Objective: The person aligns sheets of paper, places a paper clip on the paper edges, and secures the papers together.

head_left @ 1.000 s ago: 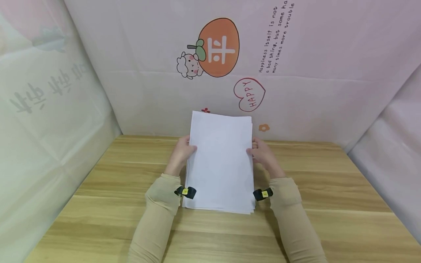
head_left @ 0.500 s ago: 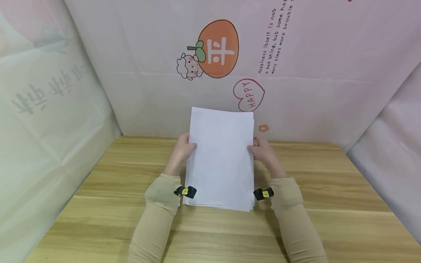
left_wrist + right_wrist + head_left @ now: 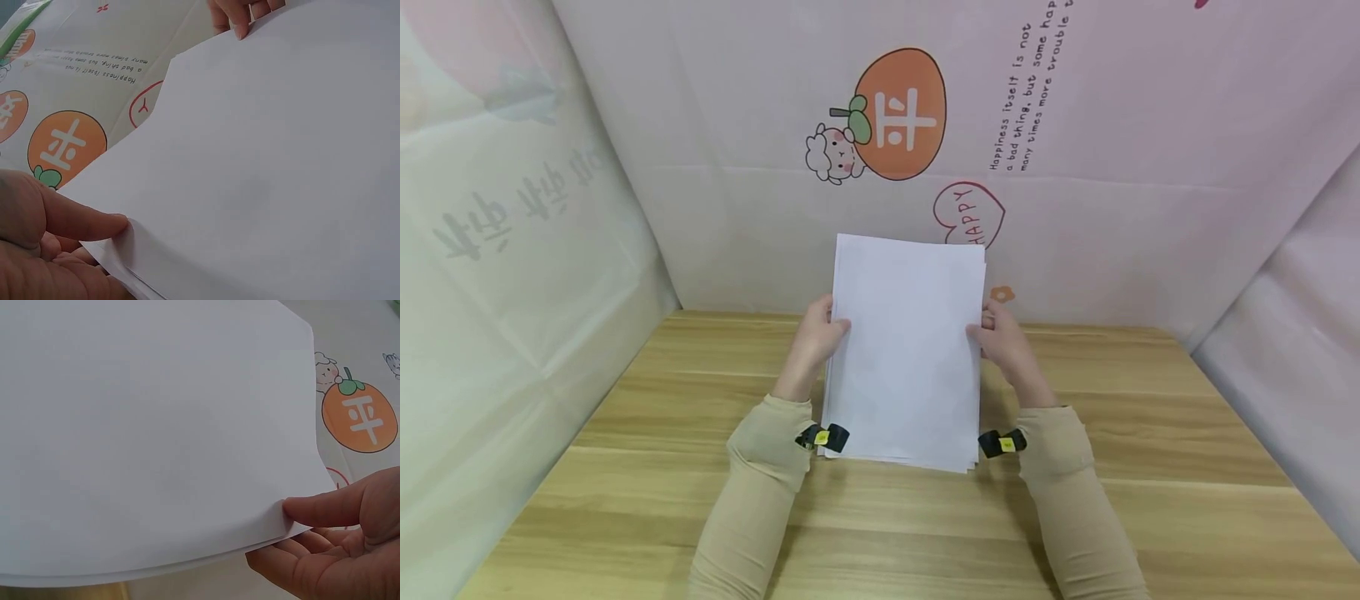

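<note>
Paper (image 3: 906, 358), stacked with uneven edges, is held up over the table (image 3: 625, 492), left hand (image 3: 816, 340) and right hand (image 3: 1002, 340) each pinching one side, before a printed backdrop (image 3: 752, 217). One slack pinch, from here, looks enough to let it slide apart and scatter.

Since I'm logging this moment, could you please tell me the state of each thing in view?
Paper stack: held at both sides, edges slightly uneven.
Left hand: pinching the stack's left edge, thumb on top.
Right hand: pinching the stack's right edge, thumb on top.
Printed backdrop: creased, partly hidden by the paper.
</note>
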